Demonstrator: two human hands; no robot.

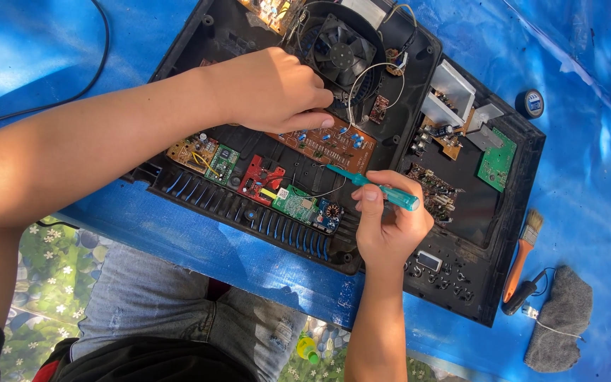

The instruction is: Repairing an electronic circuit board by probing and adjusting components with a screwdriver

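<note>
Teal translucent-handled screwdriver (380, 188) lies near-horizontal in the right hand's fingers, tip pointing left, touching the lower edge of the orange-brown circuit board (328, 143). Board is long, narrow, tilted down to the right, studded with small blue parts, sitting mid-chassis just below the fan; left fingertips press its upper edge.

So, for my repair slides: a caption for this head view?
Right hand holds teal screwdriver; left hand steadies brown circuit board.

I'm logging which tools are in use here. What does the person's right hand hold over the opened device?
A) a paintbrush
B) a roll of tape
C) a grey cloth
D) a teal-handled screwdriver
D: the right hand grips a teal-handled screwdriver, its tip pointing toward the brown circuit board.
</note>
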